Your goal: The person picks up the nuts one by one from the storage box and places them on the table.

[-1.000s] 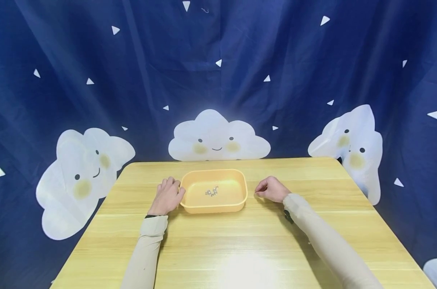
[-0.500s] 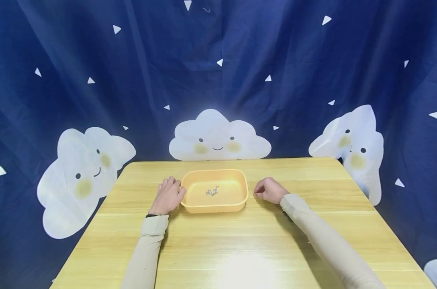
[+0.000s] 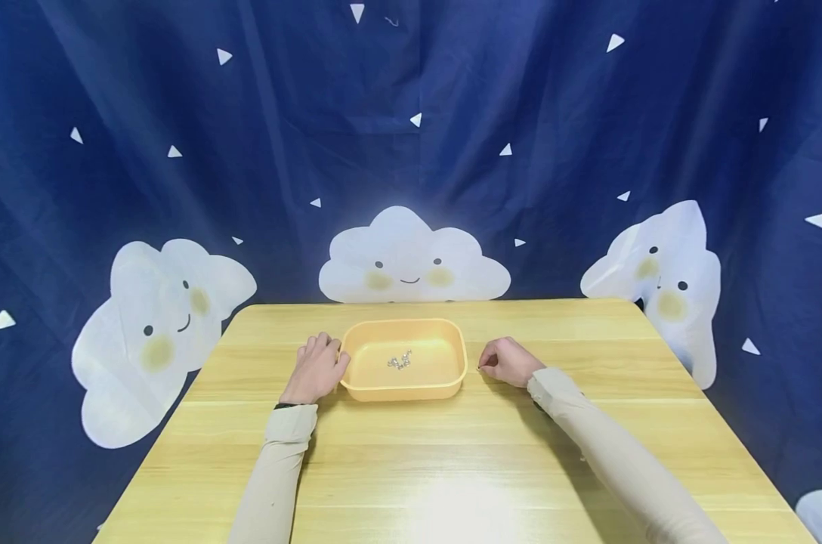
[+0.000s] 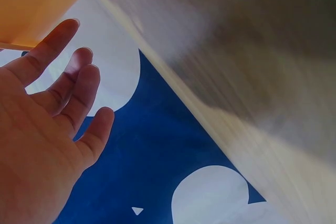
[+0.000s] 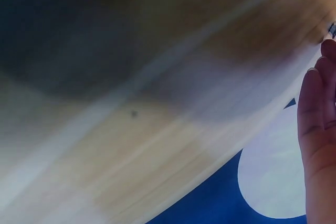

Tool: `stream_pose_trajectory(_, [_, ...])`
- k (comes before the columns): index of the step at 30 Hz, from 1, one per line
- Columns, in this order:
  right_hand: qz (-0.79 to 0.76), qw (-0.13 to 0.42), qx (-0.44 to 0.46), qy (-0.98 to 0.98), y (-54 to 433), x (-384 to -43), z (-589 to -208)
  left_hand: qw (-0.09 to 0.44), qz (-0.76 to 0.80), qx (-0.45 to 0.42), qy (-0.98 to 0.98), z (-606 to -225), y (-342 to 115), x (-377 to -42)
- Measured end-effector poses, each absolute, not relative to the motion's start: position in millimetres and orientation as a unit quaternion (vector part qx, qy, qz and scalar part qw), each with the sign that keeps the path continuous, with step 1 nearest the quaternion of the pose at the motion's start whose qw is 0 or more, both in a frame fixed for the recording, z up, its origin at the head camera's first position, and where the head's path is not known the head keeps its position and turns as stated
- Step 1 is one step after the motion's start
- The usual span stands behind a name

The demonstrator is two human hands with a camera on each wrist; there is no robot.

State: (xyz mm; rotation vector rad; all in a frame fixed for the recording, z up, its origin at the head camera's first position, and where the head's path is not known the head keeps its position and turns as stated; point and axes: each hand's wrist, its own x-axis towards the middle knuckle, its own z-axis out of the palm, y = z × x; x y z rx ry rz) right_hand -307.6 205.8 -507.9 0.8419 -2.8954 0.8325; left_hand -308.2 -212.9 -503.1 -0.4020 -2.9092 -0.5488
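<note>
A shallow yellow-orange plastic tray [image 3: 404,393] stands at the far middle of the table. Several small silvery pieces [image 3: 399,363] lie in a loose cluster on its floor, too small to name. My left hand [image 3: 312,370] rests at the tray's left end, its thumb at the rim. In the left wrist view, the fingers [image 4: 86,93] are loosely bent beside the tray wall [image 4: 42,3]. To the right of the tray, apart from it, my right hand [image 3: 509,361] pinches a small silvery piece [image 5: 332,30] just above the wood. Most of that piece is hidden by the fingertips.
The light wooden table [image 3: 411,453] carries a bright glare near its front. Its far edge meets a dark blue curtain [image 3: 411,174] printed with white clouds and triangles. A small dark spot [image 5: 134,114] shows on the wood in the right wrist view.
Almost nothing moves. The right hand shifts very slightly at the same place, still pinching the small piece; the left hand and the tray stay where they are.
</note>
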Motion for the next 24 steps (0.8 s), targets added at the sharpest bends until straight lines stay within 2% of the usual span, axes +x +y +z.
stream_pose_trajectory(9, [0.289, -0.006, 0.226, -0.93, 212.6, -301.6, -503.6, 0.081, -0.188, -0.138, -0.969, -505.7, -212.5, -309.8])
stream_pose_trajectory(24, [0.312, -0.015, 0.215, -0.925, 213.1, -298.8, -500.3, 0.086, -0.188, -0.143, -0.968, -506.5, -214.2, -311.9])
